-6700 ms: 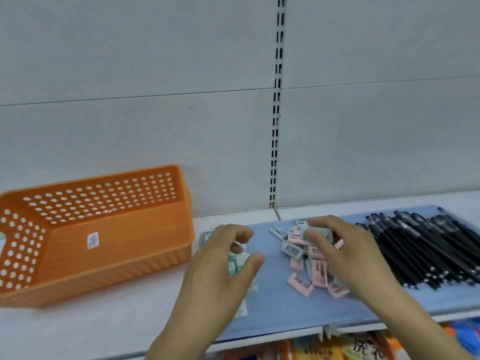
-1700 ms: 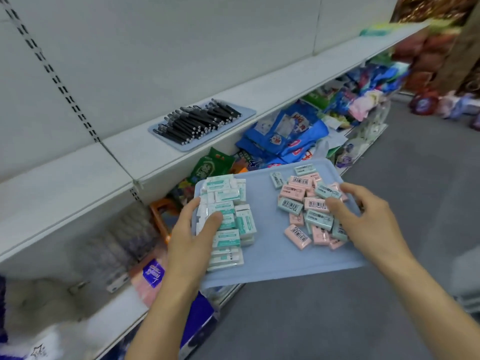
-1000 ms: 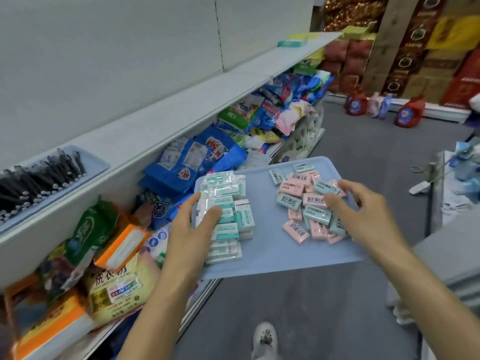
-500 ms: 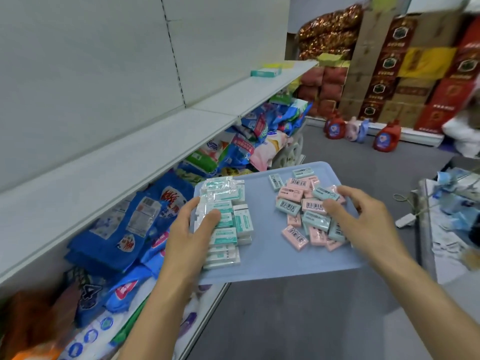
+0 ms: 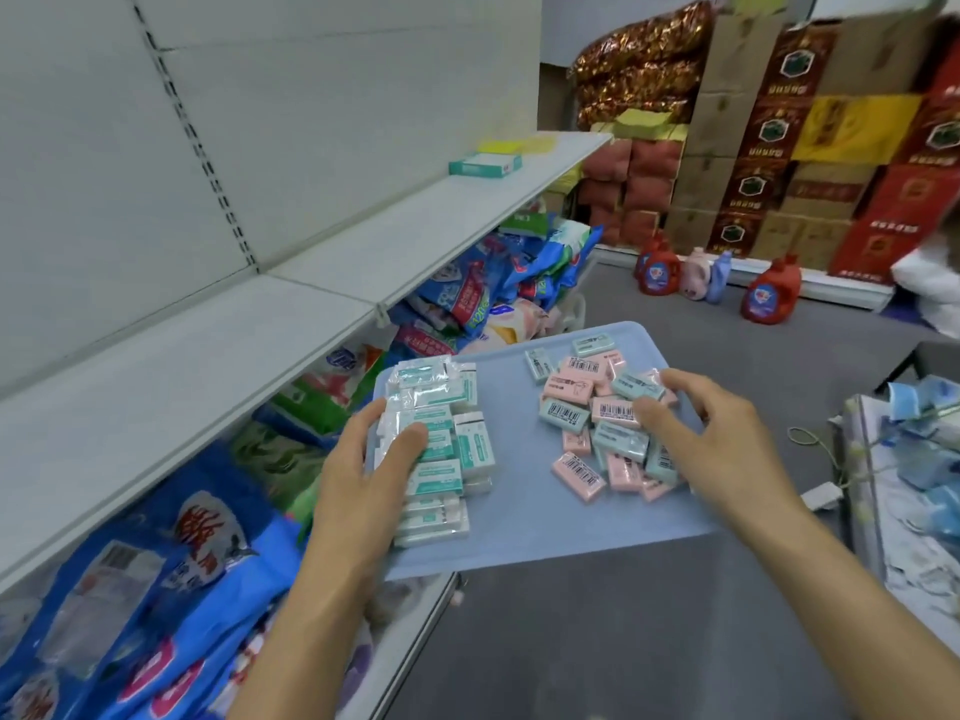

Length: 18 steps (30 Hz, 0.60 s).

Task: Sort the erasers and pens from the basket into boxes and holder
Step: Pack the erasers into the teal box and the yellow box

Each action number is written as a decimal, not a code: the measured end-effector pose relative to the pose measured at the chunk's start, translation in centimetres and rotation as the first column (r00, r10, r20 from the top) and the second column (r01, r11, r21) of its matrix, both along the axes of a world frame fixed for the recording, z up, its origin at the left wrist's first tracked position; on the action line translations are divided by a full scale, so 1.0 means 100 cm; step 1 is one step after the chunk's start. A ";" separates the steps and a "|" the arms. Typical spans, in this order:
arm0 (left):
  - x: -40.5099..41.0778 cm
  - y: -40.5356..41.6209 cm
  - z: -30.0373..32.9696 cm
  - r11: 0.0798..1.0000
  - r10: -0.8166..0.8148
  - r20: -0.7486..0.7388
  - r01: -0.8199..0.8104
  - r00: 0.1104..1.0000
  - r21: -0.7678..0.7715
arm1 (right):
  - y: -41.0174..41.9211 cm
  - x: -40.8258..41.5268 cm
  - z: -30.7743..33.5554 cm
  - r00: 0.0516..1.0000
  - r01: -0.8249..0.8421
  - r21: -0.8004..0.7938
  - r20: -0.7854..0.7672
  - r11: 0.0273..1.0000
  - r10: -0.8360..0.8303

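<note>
Both hands carried the tray [image 5: 524, 543] farther along; left hand [image 5: 363, 475] gripped its nine-o'clock edge, thumb pressing white erasers [image 5: 441, 439], right hand [image 5: 722, 449] gripped three-o'clock edge over pink ones [image 5: 576, 470].

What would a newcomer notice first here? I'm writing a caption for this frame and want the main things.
First, the pale blue flat plastic tray carried mid-frame over the grey floor, gripped by the left hand and right hand. On its left sits a heap of white-and-teal wrapped erasers; on its right, loose pink and mint erasers. Left of it runs a white metal shelf above blue detergent bags.
</note>
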<state>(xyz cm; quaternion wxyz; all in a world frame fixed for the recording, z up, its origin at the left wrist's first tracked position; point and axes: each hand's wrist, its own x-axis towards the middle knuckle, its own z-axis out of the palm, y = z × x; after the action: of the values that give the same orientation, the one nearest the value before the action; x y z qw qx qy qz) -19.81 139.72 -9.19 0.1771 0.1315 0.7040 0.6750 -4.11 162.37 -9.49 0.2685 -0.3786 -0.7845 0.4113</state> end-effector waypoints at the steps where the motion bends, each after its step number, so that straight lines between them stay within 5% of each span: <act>1: -0.008 0.021 -0.001 1.000 0.014 0.010 -0.014 1.000 0.010 | 0.023 -0.009 0.001 1.000 -0.014 -0.004 -0.005 1.000 0.014; 18: -0.191 0.258 0.016 0.973 0.221 -0.081 -0.225 0.972 -0.052 | 0.289 -0.245 0.010 0.973 -0.229 0.052 0.002 0.972 0.229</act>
<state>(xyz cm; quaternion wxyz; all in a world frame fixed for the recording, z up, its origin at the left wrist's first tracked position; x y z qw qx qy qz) -38.94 165.56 -7.55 0.0776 0.0714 0.7407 0.6635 -28.61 191.30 -8.50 0.2307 -0.2776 -0.8327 0.4199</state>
